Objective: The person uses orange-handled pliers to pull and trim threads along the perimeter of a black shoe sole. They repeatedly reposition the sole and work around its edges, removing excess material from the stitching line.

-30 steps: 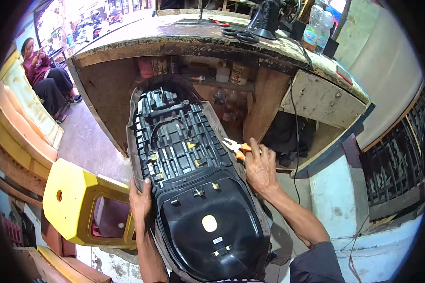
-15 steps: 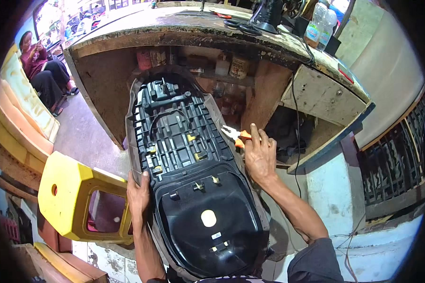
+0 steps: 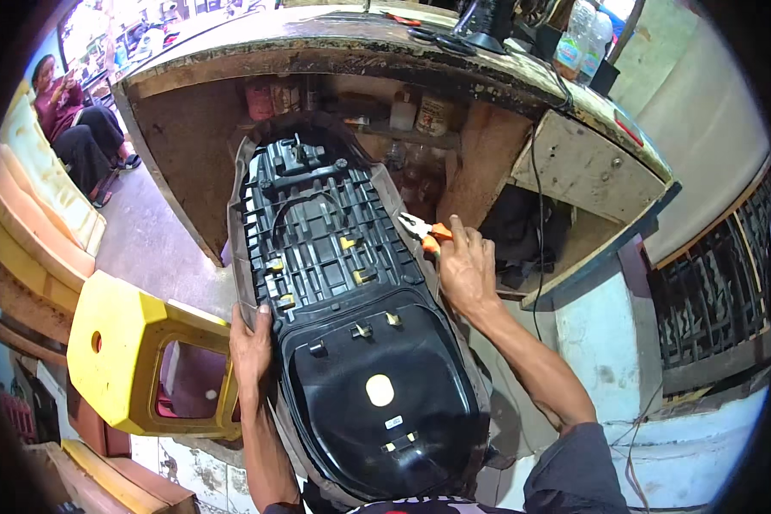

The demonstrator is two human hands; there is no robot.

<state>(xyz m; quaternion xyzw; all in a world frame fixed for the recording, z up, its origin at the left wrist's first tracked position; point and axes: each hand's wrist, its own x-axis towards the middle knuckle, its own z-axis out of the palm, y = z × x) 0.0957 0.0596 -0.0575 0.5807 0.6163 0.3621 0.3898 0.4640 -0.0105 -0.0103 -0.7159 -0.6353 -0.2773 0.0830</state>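
A motorcycle seat lies upside down in front of me, its ribbed black plastic base facing up. Dark cover material runs loosely around its rim. My left hand grips the seat's left edge, thumb on top and the other fingers partly hidden below. In my right hand is a pair of pliers with orange handles. Their jaws are parted a little and sit beside the seat's right edge; whether they touch the cover I cannot tell.
A worn wooden workbench stands beyond the seat, with jars on its inner shelf. Scissors and plastic bottles rest on top. At left is a yellow plastic stool. Farther off sits a person. A cable hangs at right.
My right hand and the pliers have moved slightly up and left along the seat's right edge, and the jaws have tilted. My left hand stays on the left edge.
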